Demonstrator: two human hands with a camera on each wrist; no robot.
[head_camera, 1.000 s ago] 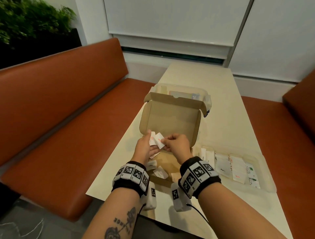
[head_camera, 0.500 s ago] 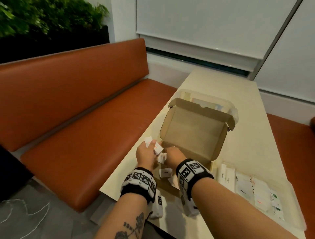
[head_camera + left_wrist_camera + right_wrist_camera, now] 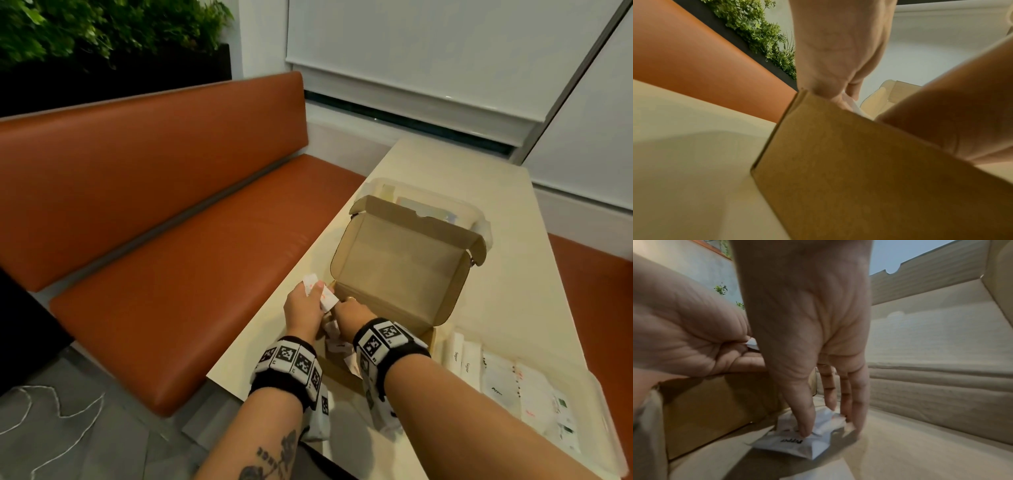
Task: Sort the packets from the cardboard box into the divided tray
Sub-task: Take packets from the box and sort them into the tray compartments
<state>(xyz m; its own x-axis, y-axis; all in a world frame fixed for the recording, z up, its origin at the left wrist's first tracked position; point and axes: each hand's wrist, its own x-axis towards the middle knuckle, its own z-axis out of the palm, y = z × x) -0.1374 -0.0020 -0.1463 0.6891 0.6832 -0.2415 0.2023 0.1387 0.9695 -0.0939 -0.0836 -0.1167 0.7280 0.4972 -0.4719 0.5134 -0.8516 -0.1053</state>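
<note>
1. You were mid-pick: your right hand (image 3: 807, 337) reached into the cardboard box (image 3: 400, 260), fingertips (image 3: 805, 430) pinching a pepper packet (image 3: 797, 443) on its floor.
2. Your left hand (image 3: 303, 310) gripped white packets (image 3: 318, 291) at the box's left edge.
3. Next, judged: lift the packet and carry it to the divided tray (image 3: 603, 421) on the right.

Right hand (image 3: 349, 313) hides the box's (image 3: 400, 270) packets.

Both forearms are bare, without sleeves. Each wrist carries a black band faced with white square tiles printed with black fiducial markers: left wristband (image 3: 291, 365), right wristband (image 3: 387, 341). A white camera module (image 3: 320, 416) with its own marker hangs beneath each band. The left forearm bears a dark tattoo (image 3: 274, 459) with lettering.
</note>
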